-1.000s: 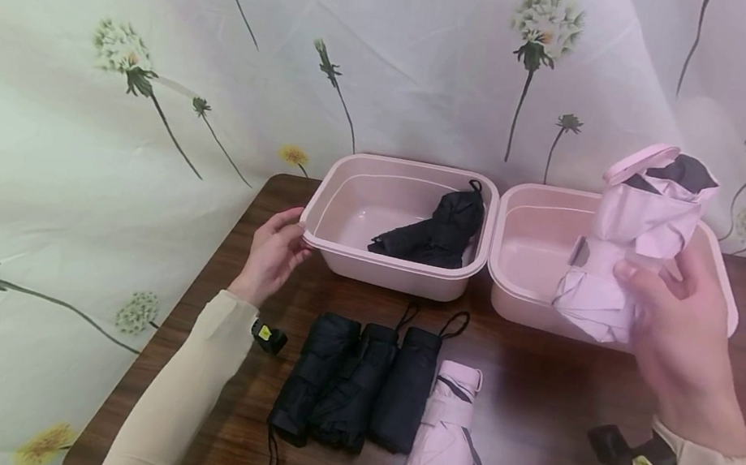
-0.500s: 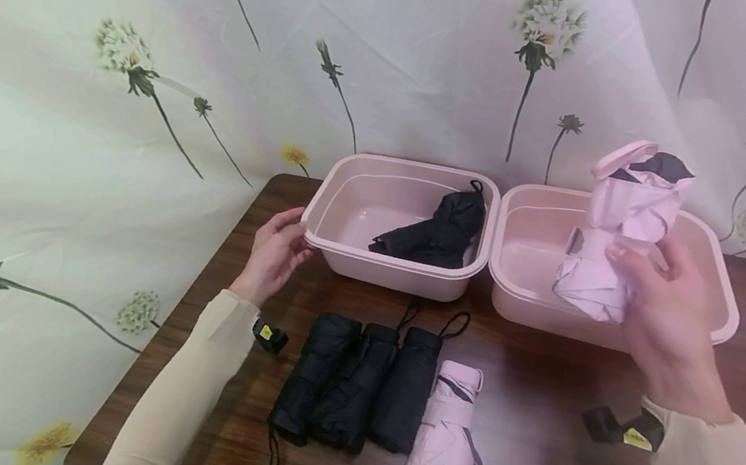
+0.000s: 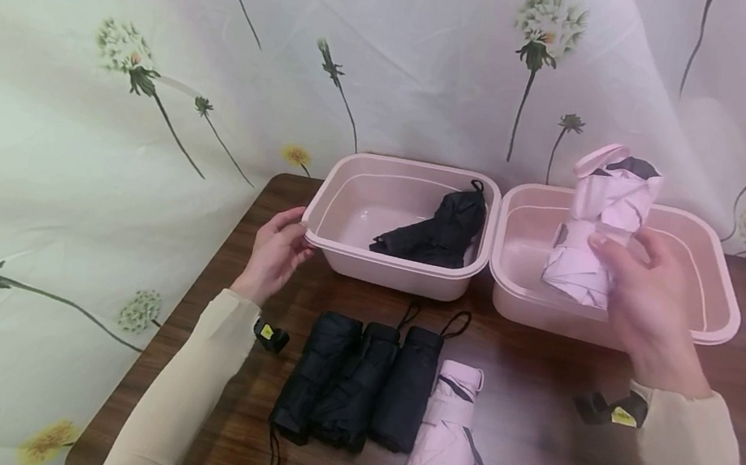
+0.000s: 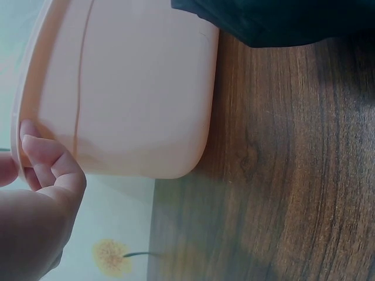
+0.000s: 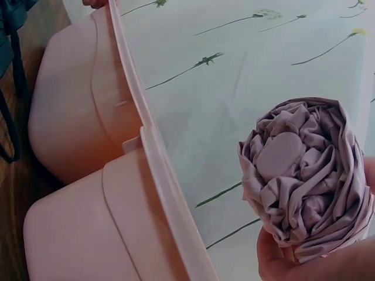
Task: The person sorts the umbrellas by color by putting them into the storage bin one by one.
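Observation:
My right hand [image 3: 650, 303] grips a pink folded umbrella [image 3: 611, 202] over the right pink tub [image 3: 717, 323], its wrist loop uppermost. In the right wrist view the gathered end of this umbrella [image 5: 299, 181] faces the camera, above the level of the tub rims. At the left pink tub [image 3: 333, 246], my left hand [image 3: 276, 253] pinches the corner of the rim. The left wrist view shows its fingers [image 4: 50, 155] curled under that rim. A black folded umbrella [image 3: 444, 228] leans inside the left tub.
In front of the tubs, three black folded umbrellas [image 3: 315, 375] and one pink folded umbrella [image 3: 446, 434] lie side by side on the dark wooden table [image 3: 528, 456]. A flower-printed cloth [image 3: 432, 53] hangs behind the tubs.
My right hand has moved left and slightly away from me with the pink umbrella, further over the right tub. My left hand stays at the left tub's rim.

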Motion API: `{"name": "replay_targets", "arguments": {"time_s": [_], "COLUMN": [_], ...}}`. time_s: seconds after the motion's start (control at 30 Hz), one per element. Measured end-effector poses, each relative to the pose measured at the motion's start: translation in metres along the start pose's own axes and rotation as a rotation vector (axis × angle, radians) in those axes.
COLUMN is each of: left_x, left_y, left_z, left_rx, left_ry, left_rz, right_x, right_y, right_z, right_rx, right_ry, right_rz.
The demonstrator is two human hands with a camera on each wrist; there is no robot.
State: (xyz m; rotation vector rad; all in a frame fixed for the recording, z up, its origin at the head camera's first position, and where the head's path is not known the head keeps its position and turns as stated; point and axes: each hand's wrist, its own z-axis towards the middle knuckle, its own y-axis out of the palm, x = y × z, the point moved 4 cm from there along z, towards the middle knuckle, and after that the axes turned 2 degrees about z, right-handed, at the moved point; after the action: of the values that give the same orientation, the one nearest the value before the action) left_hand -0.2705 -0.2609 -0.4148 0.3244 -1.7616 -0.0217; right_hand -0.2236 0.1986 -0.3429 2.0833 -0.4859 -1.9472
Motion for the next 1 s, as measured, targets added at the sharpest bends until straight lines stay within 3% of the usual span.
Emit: {"name": "replay_targets", "arguments": {"time_s": [0.47,0.77,1.0], "left_x": [-0.001,-0.001,-0.001], "left_y": [-0.002,-0.002,-0.002], "left_z": [0.000,-0.001,-0.002], "left_rx": [0.005,-0.001,-0.002], "left_ry": [-0.002,-0.004,0.005], "left_rz": [0.013,0.010,0.016], "right_x": [0.008,0.012,0.014], "right_y": [0.003,0.000,-0.001], "right_z": [0.014,0.020,0.021], "right_rx": [-0.018,0.021,0.024], "right_ry": [0.006,0.048,0.042], "right_rz": [-0.090,-0.285,-0.364]}}
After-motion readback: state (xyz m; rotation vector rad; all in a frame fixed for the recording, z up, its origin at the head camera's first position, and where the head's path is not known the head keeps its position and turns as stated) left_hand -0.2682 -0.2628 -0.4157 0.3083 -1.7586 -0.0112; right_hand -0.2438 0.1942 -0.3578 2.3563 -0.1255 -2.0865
